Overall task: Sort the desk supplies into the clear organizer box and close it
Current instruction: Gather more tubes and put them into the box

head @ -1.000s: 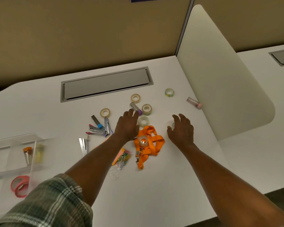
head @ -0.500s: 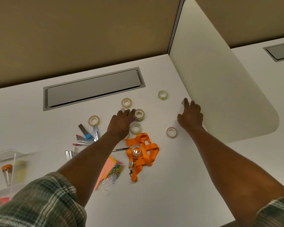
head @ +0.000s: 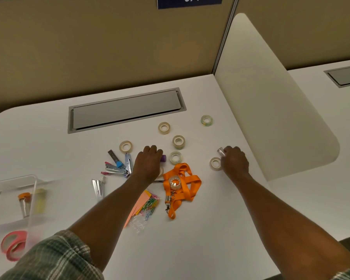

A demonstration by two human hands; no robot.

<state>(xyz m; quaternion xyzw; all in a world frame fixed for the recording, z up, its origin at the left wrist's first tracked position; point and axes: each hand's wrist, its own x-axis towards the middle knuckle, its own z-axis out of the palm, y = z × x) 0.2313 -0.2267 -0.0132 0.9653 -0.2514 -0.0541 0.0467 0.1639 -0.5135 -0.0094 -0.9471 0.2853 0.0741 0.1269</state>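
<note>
My left hand (head: pixel 150 163) is closed on a purple-capped tube (head: pixel 163 158), of which only the cap end shows. My right hand (head: pixel 235 161) grips a small clear tube (head: pixel 220 151) and rests beside a tape roll (head: pixel 215 163). More tape rolls (head: pixel 178 141) lie scattered between and beyond my hands, one of them on an orange lanyard (head: pixel 192 181). The clear organizer box (head: pixel 12 181) stands open at the far left. It holds an orange-capped tube (head: pixel 24 201) and pink tape (head: pixel 12 247).
Small staplers and a blue-tipped tool (head: pixel 118 166) lie left of my left hand. Coloured paper clips (head: pixel 150 205) and orange sticky notes (head: pixel 136 208) sit under my left forearm. A white divider panel (head: pixel 271 102) rises on the right, and a grey cable hatch (head: pixel 125 110) lies behind.
My right hand reached to the divider, took the clear tube and drew back to the tape roll. My left hand closed on the purple-capped tube.
</note>
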